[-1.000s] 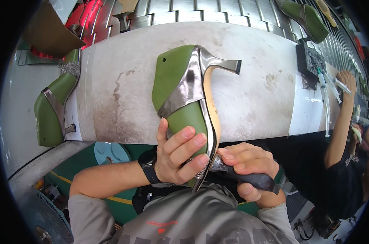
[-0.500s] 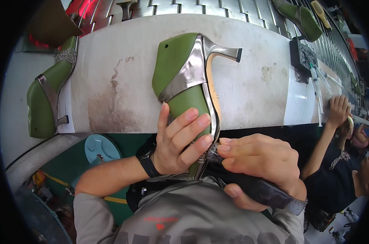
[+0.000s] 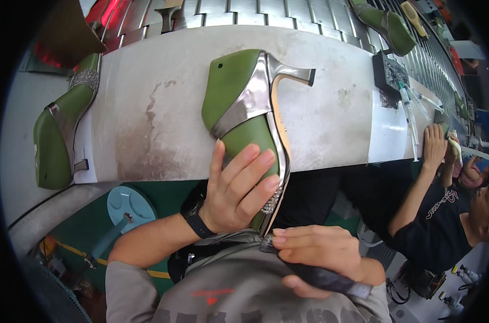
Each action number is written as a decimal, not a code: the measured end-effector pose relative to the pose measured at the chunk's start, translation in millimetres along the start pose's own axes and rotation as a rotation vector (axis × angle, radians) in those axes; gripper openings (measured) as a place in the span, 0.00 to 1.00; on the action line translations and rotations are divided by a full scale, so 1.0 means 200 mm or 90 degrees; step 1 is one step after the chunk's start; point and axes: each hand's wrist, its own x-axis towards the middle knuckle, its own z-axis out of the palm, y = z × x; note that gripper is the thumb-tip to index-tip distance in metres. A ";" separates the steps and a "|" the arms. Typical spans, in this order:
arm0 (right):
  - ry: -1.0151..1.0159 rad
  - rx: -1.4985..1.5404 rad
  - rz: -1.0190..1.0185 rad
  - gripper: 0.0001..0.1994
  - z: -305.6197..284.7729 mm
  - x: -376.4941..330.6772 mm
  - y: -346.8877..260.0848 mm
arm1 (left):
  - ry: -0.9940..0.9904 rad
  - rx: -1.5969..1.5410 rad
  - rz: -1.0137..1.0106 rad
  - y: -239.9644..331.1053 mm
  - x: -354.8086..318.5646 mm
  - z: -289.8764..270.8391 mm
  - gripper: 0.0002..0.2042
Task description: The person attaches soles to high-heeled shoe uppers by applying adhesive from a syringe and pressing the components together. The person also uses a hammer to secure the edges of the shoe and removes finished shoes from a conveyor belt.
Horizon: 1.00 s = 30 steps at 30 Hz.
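A heeled sandal point(image 3: 250, 102) with metallic straps lies on its side on a green shoe last point(image 3: 231, 67), its heel pointing right. My left hand point(image 3: 239, 188) is closed round the front half, with the fingers across the last. A glittery strap point(image 3: 271, 202) shows just right of those fingers, by the sole's edge. My right hand point(image 3: 319, 253) grips a long dark tool point(image 3: 322, 277) with a crumpled grey tip. The tip is at the toe end of the sole, close to my shirt; whether it touches cannot be made out. The tool's exact kind is unclear.
Another sandal on a green last point(image 3: 58, 134) stands at the left, and a third point(image 3: 389, 29) lies far right. Near the right end of the worktable point(image 3: 319, 129) are a black block point(image 3: 389, 78) and several syringes point(image 3: 408, 116). A co-worker's hand point(image 3: 434, 145) rests beyond them.
My right hand has slid the tool down the sole's edge toward the toe and my body, uncovering the glittery strap. My left hand keeps its hold. The co-worker's hand has shifted slightly.
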 end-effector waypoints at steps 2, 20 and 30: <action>0.072 0.007 0.017 0.18 -0.06 0.00 0.00 | -0.056 0.077 0.064 -0.03 -0.03 -0.02 0.36; 0.101 0.203 0.489 0.19 -0.34 0.48 0.03 | 0.038 0.027 -0.004 0.02 -0.07 0.07 0.17; 0.169 0.154 0.264 0.15 -0.27 0.52 0.24 | 0.031 -0.025 -0.017 0.03 -0.06 0.05 0.17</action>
